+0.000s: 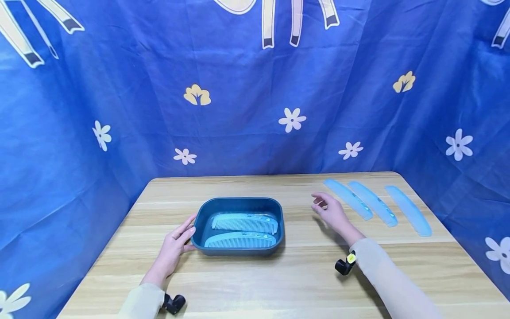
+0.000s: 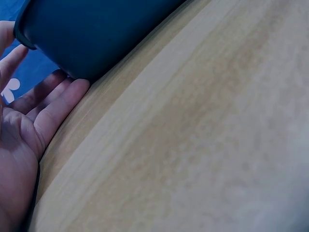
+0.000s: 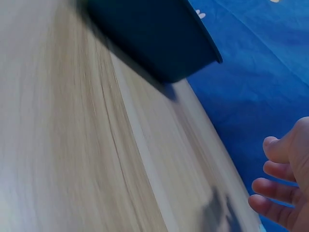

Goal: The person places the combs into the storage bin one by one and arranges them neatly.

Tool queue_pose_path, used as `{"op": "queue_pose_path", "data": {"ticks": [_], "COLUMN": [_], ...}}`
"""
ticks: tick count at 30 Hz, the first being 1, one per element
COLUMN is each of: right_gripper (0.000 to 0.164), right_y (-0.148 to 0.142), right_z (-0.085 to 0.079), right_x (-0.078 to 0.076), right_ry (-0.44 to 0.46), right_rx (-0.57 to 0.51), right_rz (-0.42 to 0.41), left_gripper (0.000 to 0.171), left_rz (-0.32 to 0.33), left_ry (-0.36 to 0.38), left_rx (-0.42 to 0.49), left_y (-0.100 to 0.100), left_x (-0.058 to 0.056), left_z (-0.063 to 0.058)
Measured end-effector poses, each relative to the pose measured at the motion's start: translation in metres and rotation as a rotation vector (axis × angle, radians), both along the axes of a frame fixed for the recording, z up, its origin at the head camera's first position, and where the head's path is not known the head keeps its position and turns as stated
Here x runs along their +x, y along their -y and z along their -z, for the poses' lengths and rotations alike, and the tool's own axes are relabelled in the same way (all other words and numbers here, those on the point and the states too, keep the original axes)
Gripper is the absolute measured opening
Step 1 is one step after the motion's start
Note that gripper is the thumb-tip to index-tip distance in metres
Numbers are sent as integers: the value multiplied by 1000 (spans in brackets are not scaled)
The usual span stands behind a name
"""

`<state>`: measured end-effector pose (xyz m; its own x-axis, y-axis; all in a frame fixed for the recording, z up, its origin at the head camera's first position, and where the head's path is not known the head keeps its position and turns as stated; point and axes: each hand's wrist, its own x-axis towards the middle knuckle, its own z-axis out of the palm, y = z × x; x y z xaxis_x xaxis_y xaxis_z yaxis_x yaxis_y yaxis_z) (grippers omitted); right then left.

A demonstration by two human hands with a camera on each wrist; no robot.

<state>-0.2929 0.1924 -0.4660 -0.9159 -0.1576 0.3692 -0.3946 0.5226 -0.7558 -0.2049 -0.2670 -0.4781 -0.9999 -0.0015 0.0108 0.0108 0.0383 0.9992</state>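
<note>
My left hand (image 1: 174,248) holds a dark blue plastic basin (image 1: 239,251) by its left side, thumb at the rim and other fingers against the outer wall. In the left wrist view, fingertips (image 2: 79,87) reach the foot of the basin. Two light blue combs lie in the basin side by side, a rear comb (image 1: 244,223) and a front comb (image 1: 240,240), teeth toward me. My right hand (image 1: 331,214) is raised over the table between the basin and three more combs, fingers loosely bent with nothing in them.
Three light blue combs lie slanted at the table's right: a left comb (image 1: 347,198), a middle comb (image 1: 372,203) and a right comb (image 1: 408,210). The wooden table (image 1: 279,288) is enclosed at the back and sides by a blue patterned cloth (image 1: 247,146).
</note>
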Motion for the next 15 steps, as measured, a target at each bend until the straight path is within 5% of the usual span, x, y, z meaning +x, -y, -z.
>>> {"op": "queue_pose_path", "data": {"ticks": [15], "right_gripper": [43], "right_y": [-40], "right_z": [5], "right_x": [-5], "right_ry": [50], "right_rx": [3], "right_rz": [65], "left_gripper": [55], "left_rz": [-10], "left_ry": [8], "left_rx": [-7], "left_y": [1], "left_x": [0], "left_z": [0]}}
